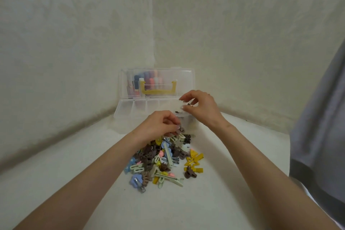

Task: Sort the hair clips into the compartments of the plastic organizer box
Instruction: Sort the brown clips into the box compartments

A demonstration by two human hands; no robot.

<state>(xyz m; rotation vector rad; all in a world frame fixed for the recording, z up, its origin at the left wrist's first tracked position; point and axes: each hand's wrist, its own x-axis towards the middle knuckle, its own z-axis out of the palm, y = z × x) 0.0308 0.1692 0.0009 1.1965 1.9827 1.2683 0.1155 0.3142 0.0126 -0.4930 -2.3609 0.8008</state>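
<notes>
The heap of hair clips [164,160] lies on the white worktop [214,201], just below the left grip [158,125] and on the near side of the right grip [199,107]. The plastic organizer box [128,115] is set just beyond both grips, with its lid [186,76] stood upright behind them. A brown clip [180,130] is pinched between the thumb and fingertips of the left grip at the far edge of the heap. A dark clip [190,105] appears to be pinched in the curled fingers of the right grip above the right-hand end of the box; which compartment lies under it cannot be told. The clips are judged to be light, stiff moulded plastic with matte faces: toothed claw shapes, long flat snap clips with metal backs, a yellow star [192,162] and flower outlines. Being small and sprung, they are best taken across the flat sides of the body rather than by the teeth, which are likely to catch on neighbours in the tangle. The metal-backed ones may be expected to slip a little more. The box is clear, thin-walled and rigid, divided by low partitions, and is probably light enough to be shifted by a careless push. A yellow handle [158,90] is fixed to the lid, and coloured items of uncertain kind are seen through it.
</notes>
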